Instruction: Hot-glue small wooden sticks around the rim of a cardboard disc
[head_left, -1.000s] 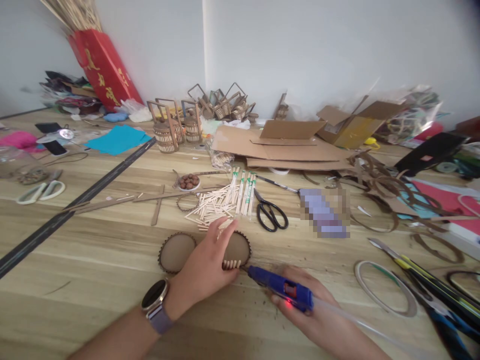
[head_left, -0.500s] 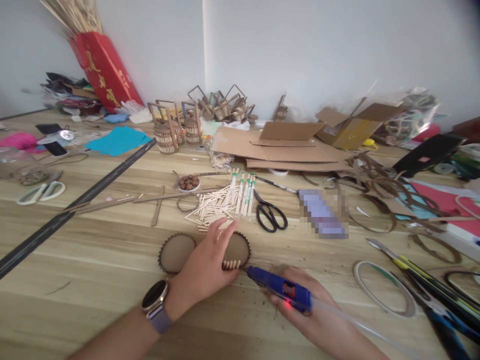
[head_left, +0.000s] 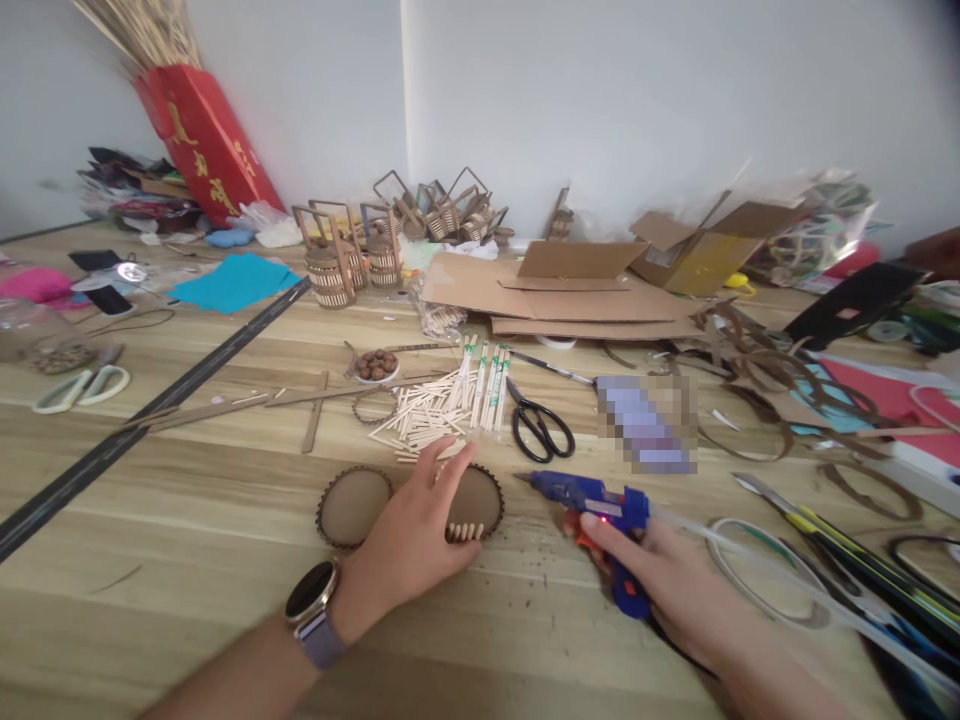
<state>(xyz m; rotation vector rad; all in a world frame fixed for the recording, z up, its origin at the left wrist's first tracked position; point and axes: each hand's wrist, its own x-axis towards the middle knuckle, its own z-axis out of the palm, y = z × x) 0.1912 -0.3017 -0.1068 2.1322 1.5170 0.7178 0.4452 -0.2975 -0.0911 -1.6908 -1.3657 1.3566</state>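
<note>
My left hand (head_left: pixel 416 535) lies flat and open on the cardboard disc (head_left: pixel 480 495), whose near rim carries only a few short sticks (head_left: pixel 465 531), the rest bare, while my right hand (head_left: pixel 675 590) grips the blue glue gun (head_left: pixel 600 510) just beside it.

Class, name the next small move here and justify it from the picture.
Probably the left hand takes a stick from the pile just beyond it: a few sticks line the cardboard disc's rim, and the right hand holds the glue gun aside.
</note>
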